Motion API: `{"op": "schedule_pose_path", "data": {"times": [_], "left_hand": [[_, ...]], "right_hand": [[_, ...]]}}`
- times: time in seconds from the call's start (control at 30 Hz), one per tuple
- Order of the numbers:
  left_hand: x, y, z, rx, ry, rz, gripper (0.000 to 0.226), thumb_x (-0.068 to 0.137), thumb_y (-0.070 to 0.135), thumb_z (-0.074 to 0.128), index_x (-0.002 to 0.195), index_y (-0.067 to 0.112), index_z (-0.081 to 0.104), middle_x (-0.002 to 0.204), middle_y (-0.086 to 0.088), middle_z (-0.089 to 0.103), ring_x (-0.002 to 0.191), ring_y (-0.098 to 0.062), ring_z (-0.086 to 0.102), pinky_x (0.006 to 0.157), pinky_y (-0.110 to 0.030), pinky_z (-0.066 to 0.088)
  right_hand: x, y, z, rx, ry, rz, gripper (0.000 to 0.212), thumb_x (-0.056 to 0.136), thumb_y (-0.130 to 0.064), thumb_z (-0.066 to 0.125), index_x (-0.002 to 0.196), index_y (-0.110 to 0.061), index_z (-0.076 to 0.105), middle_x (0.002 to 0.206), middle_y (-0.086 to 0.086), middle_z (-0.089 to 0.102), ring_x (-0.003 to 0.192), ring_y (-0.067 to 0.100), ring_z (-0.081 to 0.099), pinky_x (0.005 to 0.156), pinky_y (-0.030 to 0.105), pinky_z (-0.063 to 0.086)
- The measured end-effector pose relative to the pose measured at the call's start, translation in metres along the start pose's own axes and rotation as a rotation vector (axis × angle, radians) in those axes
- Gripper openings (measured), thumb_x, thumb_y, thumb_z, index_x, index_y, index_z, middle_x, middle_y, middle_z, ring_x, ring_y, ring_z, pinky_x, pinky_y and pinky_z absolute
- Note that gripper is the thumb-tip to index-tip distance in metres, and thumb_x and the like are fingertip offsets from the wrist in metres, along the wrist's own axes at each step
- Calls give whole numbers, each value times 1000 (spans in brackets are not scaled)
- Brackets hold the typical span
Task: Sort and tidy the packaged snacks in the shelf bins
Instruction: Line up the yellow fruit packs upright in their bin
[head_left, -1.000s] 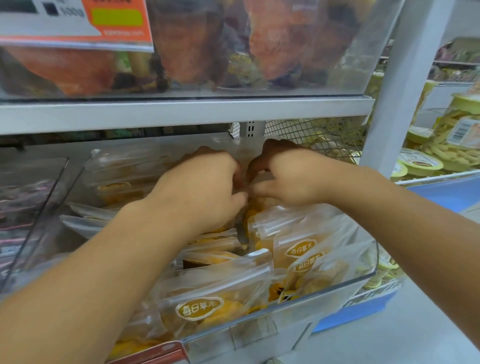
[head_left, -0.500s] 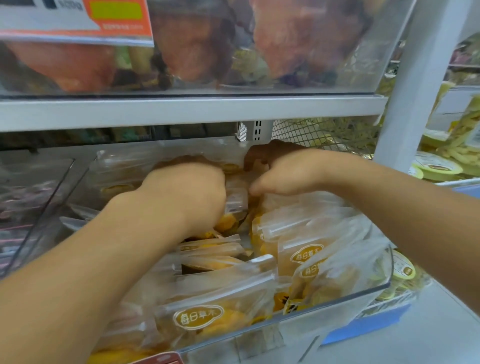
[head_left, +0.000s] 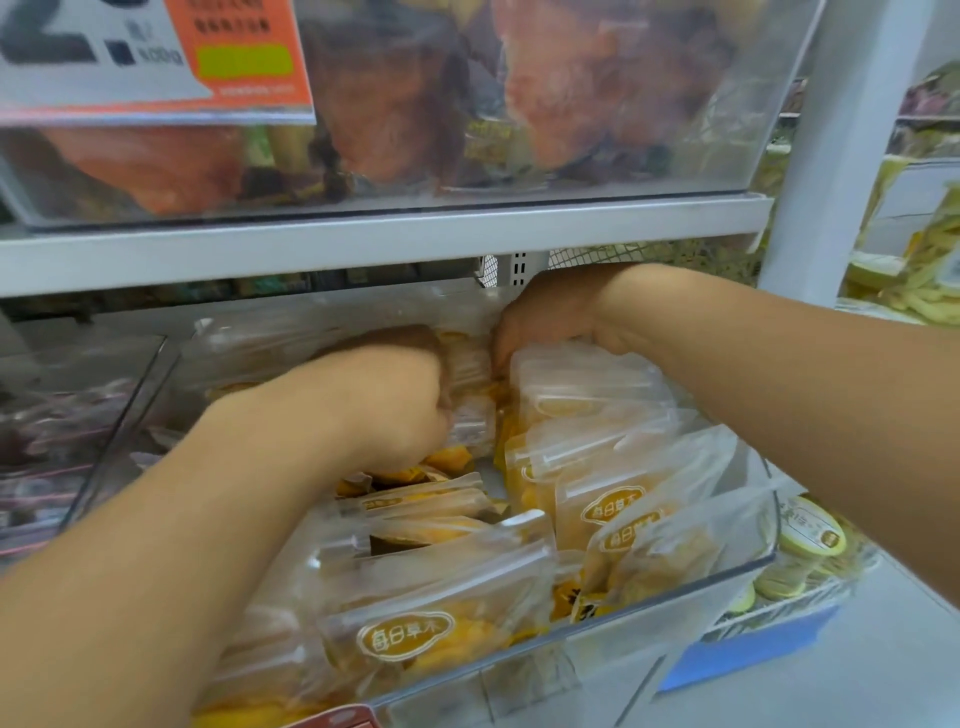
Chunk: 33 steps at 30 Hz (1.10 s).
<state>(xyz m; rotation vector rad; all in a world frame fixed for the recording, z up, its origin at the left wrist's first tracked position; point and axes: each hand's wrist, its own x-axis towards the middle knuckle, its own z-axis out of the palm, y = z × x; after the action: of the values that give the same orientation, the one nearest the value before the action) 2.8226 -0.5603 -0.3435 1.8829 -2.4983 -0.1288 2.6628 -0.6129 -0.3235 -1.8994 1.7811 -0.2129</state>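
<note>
A clear plastic shelf bin (head_left: 717, 584) sits on the lower shelf, filled with clear plastic snack packets of yellow dried fruit (head_left: 410, 618), several carrying a gold oval label. The packets stand in two rough rows, left and right, with a narrow gap running between them toward the far wall. Both hands reach over the near rim into the far part of the bin. The left hand (head_left: 384, 400) is curled around one small clear packet (head_left: 470, 395) at the head of the gap and grips it. The right hand (head_left: 550, 317) lies just beside it, fingers bent down over the tops of the right-hand row; whether it grips a packet cannot be told. The grey metal shelf edge (head_left: 384, 241) runs close above both hands, leaving only a low slot of room. Above it stands an upper clear bin of orange-red dried fruit (head_left: 571, 104) bearing an orange and white price tag (head_left: 156, 57). A white upright post (head_left: 831, 156) bounds the right side.
</note>
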Motion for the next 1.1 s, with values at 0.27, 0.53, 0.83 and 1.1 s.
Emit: {"op": "schedule_pose_path", "data": {"times": [0.27, 0.53, 0.83, 1.1], "left_hand": [[0, 3, -1, -116, -14, 133, 32, 91, 38, 66, 120, 48, 59, 129, 15, 57, 111, -11, 56, 92, -25, 45], [2, 5, -2, -204, -17, 117, 32, 90, 63, 53, 93, 34, 65, 82, 13, 59, 74, 0, 52, 57, -22, 36], [-2, 2, 1, -170, -109, 176, 49, 94, 52, 58, 141, 43, 49, 145, 16, 50, 130, -11, 49, 107, -28, 39], [-2, 4, -8, -118, -103, 61, 47, 88, 64, 57, 116, 28, 69, 114, 4, 69, 102, -15, 62, 92, -32, 50]], "right_hand": [[-4, 18, -12, 531, -227, 114, 25, 72, -25, 80, 94, -14, 80, 112, 11, 73, 101, 28, 66, 93, 41, 55], [-28, 18, -22, -457, 27, -14, 38, 89, -30, 69, 124, -17, 64, 119, 4, 64, 106, 22, 61, 91, 34, 54], [-20, 28, -12, -442, -13, -221, 27, 85, -30, 77, 111, -28, 72, 110, -7, 72, 98, 13, 66, 81, 17, 50], [-9, 23, -7, -677, 88, -214, 7, 91, -16, 65, 92, -20, 72, 88, -1, 64, 78, 23, 64, 69, 25, 53]]}}
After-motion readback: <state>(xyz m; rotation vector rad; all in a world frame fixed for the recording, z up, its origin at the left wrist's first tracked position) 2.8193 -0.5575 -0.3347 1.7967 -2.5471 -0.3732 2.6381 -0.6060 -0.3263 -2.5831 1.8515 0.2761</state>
